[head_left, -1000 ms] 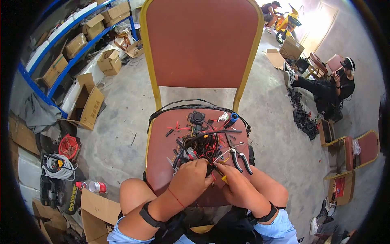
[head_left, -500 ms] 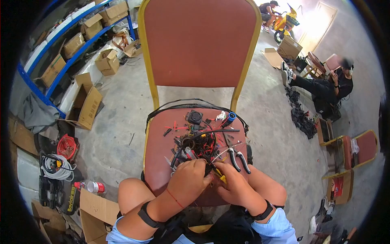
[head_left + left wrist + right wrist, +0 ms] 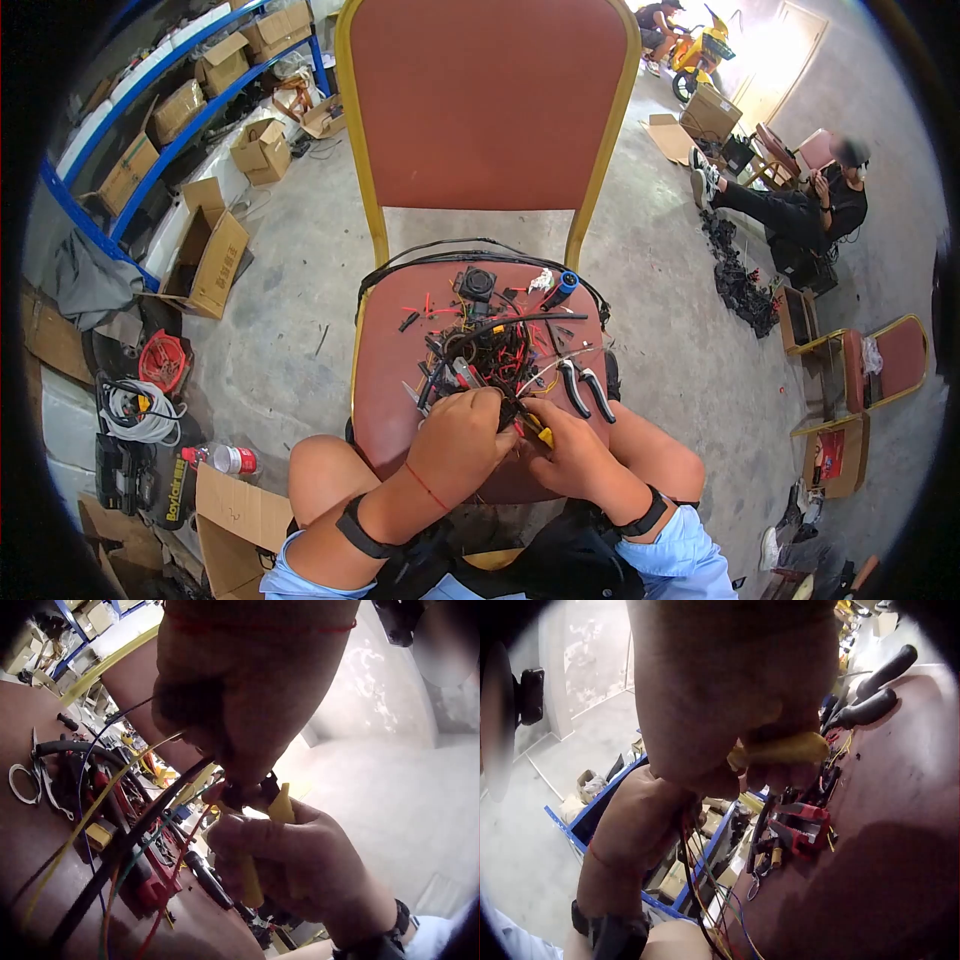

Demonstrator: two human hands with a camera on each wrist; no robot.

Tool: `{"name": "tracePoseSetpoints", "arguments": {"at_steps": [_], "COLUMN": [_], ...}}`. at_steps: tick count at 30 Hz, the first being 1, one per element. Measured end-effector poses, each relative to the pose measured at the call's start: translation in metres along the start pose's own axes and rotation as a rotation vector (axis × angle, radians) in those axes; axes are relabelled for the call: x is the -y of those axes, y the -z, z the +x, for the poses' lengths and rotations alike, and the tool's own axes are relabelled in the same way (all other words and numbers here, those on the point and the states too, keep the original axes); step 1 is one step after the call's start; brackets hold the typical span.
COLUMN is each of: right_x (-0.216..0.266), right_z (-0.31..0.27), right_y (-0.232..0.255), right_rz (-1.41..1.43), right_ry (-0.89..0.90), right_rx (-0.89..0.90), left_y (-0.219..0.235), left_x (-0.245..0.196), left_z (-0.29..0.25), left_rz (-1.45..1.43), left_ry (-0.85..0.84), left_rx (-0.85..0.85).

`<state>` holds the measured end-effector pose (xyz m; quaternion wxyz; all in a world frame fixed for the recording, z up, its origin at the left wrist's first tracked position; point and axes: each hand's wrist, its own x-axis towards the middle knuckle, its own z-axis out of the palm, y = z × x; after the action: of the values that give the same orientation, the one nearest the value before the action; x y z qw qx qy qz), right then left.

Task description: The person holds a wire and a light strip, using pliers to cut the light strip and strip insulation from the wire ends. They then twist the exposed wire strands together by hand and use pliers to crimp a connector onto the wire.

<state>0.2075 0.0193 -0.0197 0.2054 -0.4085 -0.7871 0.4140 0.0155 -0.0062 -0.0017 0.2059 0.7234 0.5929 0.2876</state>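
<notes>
My left hand (image 3: 460,435) is over the front of the chair seat (image 3: 385,350), gripping a black cable (image 3: 135,844) with thin yellow, blue, green, orange and red wires. Close beside it, my right hand (image 3: 582,450) holds a yellow-handled hand tool (image 3: 251,881), its handles within the curled fingers. The tool's dark head meets the wires at the left fingertips, where the hands largely hide it. Just beyond both hands lies a tangled heap of wire scraps (image 3: 510,355). A red tool (image 3: 802,825) lies among the scraps, and pliers with black-and-white handles (image 3: 598,398) rest to the right.
A blue connector (image 3: 565,287) and a black square part (image 3: 477,283) lie toward the seat's back. The chair backrest (image 3: 485,110) rises behind. Cardboard boxes (image 3: 215,250) and a blue shelf (image 3: 150,190) stand left. Another person (image 3: 835,205) sits at the right.
The head view has shifted slightly. Both hands stay together at the seat's front, still holding the wires and the yellow-handled tool, with only small movements at the fingers.
</notes>
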Motion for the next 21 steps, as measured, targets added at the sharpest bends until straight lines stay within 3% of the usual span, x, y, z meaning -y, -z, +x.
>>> {"name": "tracePoseSetpoints", "arguments": {"at_steps": [9,15,21], "right_x": [0.006,0.005,-0.003], "right_z": [0.0,-0.001,0.004], "right_y": [0.002,0.004,-0.005], "right_rz": [-0.002,-0.094,0.001], "right_ry": [0.013,-0.116,0.05], "right_rx": [-0.028,-0.008,-0.065], "left_y": [0.003,0.002,0.001], "left_x": [-0.003,-0.005,-0.001], "left_z": [0.0,-0.005,0.0], "left_rz": [-0.004,-0.018,-0.001], "left_ry": [-0.042,-0.001,0.027], "left_rx": [-0.026,-0.026,-0.041]}}
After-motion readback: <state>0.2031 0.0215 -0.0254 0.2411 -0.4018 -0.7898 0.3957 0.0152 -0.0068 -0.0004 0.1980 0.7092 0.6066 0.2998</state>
